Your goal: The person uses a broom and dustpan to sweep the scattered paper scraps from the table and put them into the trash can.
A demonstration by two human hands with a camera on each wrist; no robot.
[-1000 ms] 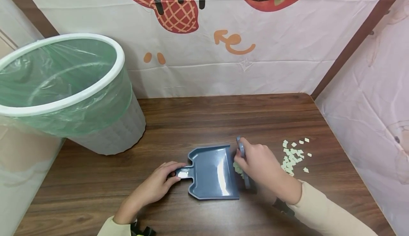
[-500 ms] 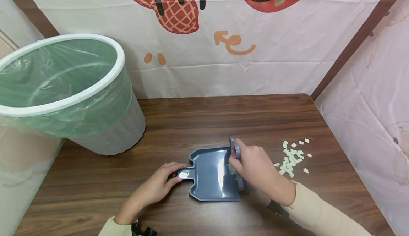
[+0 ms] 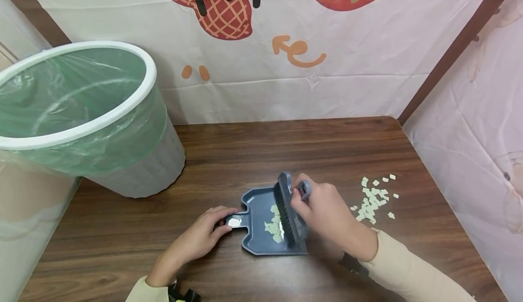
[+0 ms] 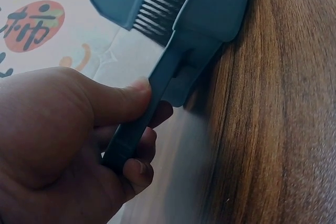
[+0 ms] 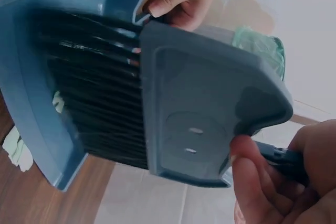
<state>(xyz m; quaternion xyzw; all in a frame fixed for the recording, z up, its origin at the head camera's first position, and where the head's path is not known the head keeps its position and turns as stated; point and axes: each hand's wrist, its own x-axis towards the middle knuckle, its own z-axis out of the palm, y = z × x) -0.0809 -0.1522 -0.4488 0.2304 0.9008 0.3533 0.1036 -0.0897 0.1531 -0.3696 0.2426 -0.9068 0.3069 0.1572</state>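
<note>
Brown wood lines run across your table [image 3: 229,152], and on it, in front of you, lies the dustpan [image 3: 257,209]. Pale green bits [image 3: 273,227] sit inside it, just beside your brush [image 3: 287,213]. Your left hand [image 3: 200,234] has its thumb and fingers round the pan's handle, likely to stop it sliding. Your right hand [image 3: 328,206] grips the brush by its handle, bristles facing those bits, maybe to push them deeper. More bits [image 3: 371,204] lie loose on the right. Far left, a big bin [image 3: 151,175] wears a green bag [image 3: 122,143]. Behind hangs white cloth [image 3: 253,100] with bright pictures.
</note>
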